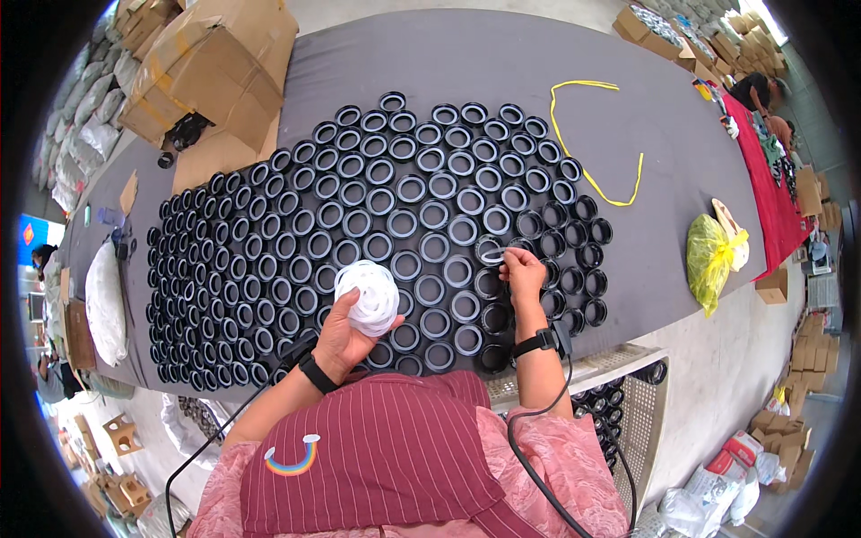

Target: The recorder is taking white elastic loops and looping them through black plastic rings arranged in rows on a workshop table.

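Observation:
My left hand (341, 339) cups a thick bundle of thin white rings (368, 300) above the table, its fingers curled round the underside. My right hand (526, 273) has thumb and fingers pinched together at a thin pale ring (492, 261), which lies on a short black cylindrical ring (478, 255). Many such black rings stand close together in rows beneath both hands. Most of those to the left and middle show a pale inner rim, while several at the right, such as one black ring (595, 312), look dark all round.
The grey-covered table (448, 54) carries a large cardboard box (215, 76) at the far left. A loose yellow strap (558, 125) lies beyond the rings, with a tied yellow bag (708, 260) at the right. More black rings sit on a perforated metal rack (641, 421) below the near edge.

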`<state>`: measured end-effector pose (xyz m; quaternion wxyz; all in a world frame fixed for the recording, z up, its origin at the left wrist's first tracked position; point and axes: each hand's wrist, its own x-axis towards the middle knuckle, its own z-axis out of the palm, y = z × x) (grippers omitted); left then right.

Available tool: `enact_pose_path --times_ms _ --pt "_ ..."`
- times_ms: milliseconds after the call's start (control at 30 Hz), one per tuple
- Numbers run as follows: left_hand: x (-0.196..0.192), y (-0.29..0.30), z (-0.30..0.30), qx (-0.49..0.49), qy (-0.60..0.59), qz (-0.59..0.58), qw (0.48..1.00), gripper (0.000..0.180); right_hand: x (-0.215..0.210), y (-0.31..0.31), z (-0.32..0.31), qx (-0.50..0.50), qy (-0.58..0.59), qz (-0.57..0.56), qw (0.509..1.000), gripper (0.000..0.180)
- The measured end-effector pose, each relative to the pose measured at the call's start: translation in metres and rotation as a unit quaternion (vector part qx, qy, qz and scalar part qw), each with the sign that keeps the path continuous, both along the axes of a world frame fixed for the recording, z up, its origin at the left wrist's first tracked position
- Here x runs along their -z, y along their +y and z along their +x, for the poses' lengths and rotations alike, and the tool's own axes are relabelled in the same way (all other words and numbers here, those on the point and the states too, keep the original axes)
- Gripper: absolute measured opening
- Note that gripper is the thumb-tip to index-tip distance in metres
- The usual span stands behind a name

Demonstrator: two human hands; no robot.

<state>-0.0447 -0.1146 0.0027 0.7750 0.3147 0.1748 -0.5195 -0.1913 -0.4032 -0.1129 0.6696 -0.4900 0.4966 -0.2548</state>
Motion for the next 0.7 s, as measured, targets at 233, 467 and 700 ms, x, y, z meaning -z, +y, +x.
enact_pose_path --times_ms 233,467,700 --pt "0.0 0.002 -0.001 -0.011 0.003 0.003 1.0 0.052 0.017 -0.001 0.01 -0.014 0.019 -0.023 0.999 0.013" --pt "0.0 0.004 0.001 -0.003 0.002 -0.006 1.0 0.053 0.009 0.002 0.014 -0.081 0.183 -0.141 0.97 0.013" --pt "-0.007 -0.003 -0.003 0.015 -0.016 -0.029 0.999 0.054 0.002 -0.001 0.013 -0.149 0.235 -0.338 0.899 0.017"
